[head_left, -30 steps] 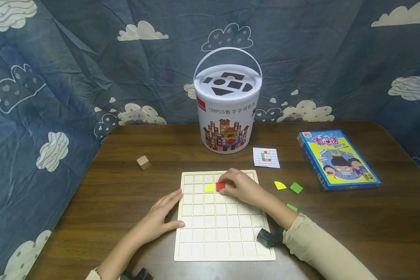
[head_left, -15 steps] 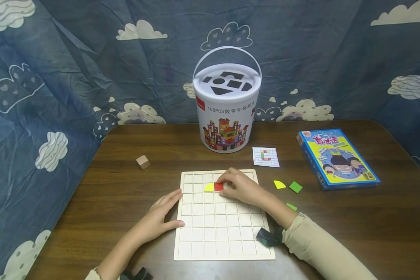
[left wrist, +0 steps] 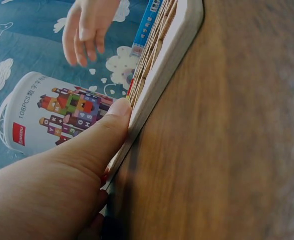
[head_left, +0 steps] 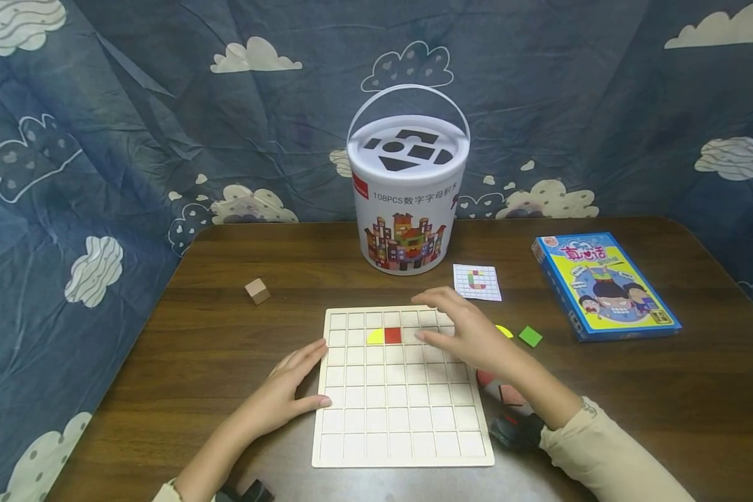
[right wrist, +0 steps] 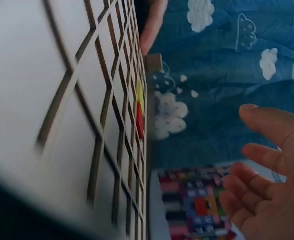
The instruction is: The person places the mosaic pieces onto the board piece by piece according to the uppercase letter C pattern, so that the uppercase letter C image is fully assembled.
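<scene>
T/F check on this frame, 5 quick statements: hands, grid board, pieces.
1. The right hand grips the red square. False: it hovers open above the grid board; the square lies in a cell.
2. The left hand rests against the board's left edge. True.
3. A yellow quarter-circle sits directly left of the red square. True.
4. The wooden cube is on the board. False: it sits on the table, left of it.
5. The bucket stands behind the board. True.

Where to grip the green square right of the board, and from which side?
Pinch the green square by two opposite edges, from above. It lies flat and thin on the table, so no side face to grab. The open right hand is nearest; the yellow piece sits close left.
</scene>
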Available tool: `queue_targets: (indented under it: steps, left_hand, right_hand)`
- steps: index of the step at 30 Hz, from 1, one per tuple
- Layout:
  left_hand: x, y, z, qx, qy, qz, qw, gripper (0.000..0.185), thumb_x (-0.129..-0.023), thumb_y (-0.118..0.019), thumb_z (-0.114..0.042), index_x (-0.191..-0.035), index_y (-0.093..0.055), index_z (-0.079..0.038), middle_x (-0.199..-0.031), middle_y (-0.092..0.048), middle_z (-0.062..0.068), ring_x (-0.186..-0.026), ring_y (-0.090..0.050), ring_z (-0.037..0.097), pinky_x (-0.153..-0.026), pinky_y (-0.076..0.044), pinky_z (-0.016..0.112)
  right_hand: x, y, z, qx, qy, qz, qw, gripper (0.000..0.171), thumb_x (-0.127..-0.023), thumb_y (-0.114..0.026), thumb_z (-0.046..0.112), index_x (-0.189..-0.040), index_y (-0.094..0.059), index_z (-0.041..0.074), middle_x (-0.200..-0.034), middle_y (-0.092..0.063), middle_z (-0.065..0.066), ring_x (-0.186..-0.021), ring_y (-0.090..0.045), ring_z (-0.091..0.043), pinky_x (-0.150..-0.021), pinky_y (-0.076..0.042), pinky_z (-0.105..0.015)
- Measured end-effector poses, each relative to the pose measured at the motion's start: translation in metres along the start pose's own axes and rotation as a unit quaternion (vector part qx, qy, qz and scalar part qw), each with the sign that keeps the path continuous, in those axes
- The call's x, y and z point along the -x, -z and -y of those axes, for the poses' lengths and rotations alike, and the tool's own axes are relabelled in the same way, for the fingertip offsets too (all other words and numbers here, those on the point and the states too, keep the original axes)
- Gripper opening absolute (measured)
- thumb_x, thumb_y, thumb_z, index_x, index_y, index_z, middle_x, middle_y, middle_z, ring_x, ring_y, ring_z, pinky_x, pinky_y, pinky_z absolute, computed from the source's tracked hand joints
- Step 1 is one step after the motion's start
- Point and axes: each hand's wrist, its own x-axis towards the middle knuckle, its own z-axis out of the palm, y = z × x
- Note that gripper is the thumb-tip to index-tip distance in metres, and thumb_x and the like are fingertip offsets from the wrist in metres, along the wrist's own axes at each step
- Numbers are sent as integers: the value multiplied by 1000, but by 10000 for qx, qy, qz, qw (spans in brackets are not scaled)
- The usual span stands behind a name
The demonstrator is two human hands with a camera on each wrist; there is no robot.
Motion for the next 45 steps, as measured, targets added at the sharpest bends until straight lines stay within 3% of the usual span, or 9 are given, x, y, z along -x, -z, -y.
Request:
queue_targets:
  steps: [3,7,12,18,26,33,38,45]
  left_hand:
    - [0,0,0,-27,-20,4,10000,78,-78,-64,-46,-140,-32,-12,-145,-25,0,-129,-24,27,-99,-24,52]
    - [-1,0,0,-36,-16,11,10000,78,-78,-63,-47,-140,-32,-12,-145,-25,-1,-129,-25,27,-99,-24,52]
    - [0,-1,0,-35,-1,-11,10000,78,-78,-64,-47,-140,-32,-12,-145,-26,0,-129,-25,28,-98,-24,53]
    - [0,-2,2,-48,-50,-48,10000,78,-78,-64,-47,-140,-33,-11,-145,-26,1,-128,-26,29,-97,-25,54]
    - [-1,-3,2,-35,-42,-19,10000,79,-78,-63,-48,-140,-32,-10,-145,-26,2,-128,-25,31,-97,-24,55]
    - [0,-1,1,-45,-23,5,10000,79,-78,-62,-49,-140,-32,-10,-145,-25,3,-129,-25,31,-97,-23,56]
    - [0,-1,1,-31,-5,19,10000,79,-78,-63,-48,-140,-32,-11,-145,-24,2,-129,-24,30,-98,-23,55]
    - [0,-1,1,-8,43,29,10000,78,-78,-63,-48,-141,-32,-12,-145,-24,-1,-129,-24,29,-99,-23,54]
  right_hand:
    - [12,12,-4,97,-13,-228,9997,47,-81,-68,25,-123,-52,13,-124,-47,-4,-115,-43,-24,-91,-38,-47]
    - [28,25,-16,252,-369,-346,9984,51,-78,-71,21,-123,-51,11,-125,-47,-8,-119,-39,-29,-90,-35,-53]
    - [44,33,-37,336,-839,-252,9956,54,-77,-72,18,-125,-49,8,-124,-46,-12,-114,-42,-31,-87,-38,-53]
    - [55,38,-63,546,-1202,-2,9912,55,-78,-71,28,-124,-50,7,-123,-46,-15,-112,-43,-34,-87,-38,-55]
    - [59,42,-85,892,-1342,281,9865,44,-80,-68,20,-119,-54,3,-115,-52,-16,-107,-47,-34,-88,-38,-53]
    - [59,39,-90,1028,-1180,276,9873,30,-82,-66,16,-109,-62,3,-104,-56,-10,-96,-52,-28,-83,-42,-49]
    - [58,38,-89,1090,-1262,337,9854,29,-82,-66,17,-107,-62,3,-103,-58,-10,-95,-53,-28,-82,-43,-48]
    - [52,40,-69,1013,-1234,159,9870,31,-80,-69,20,-107,-61,6,-104,-59,-9,-96,-53,-28,-83,-43,-48]
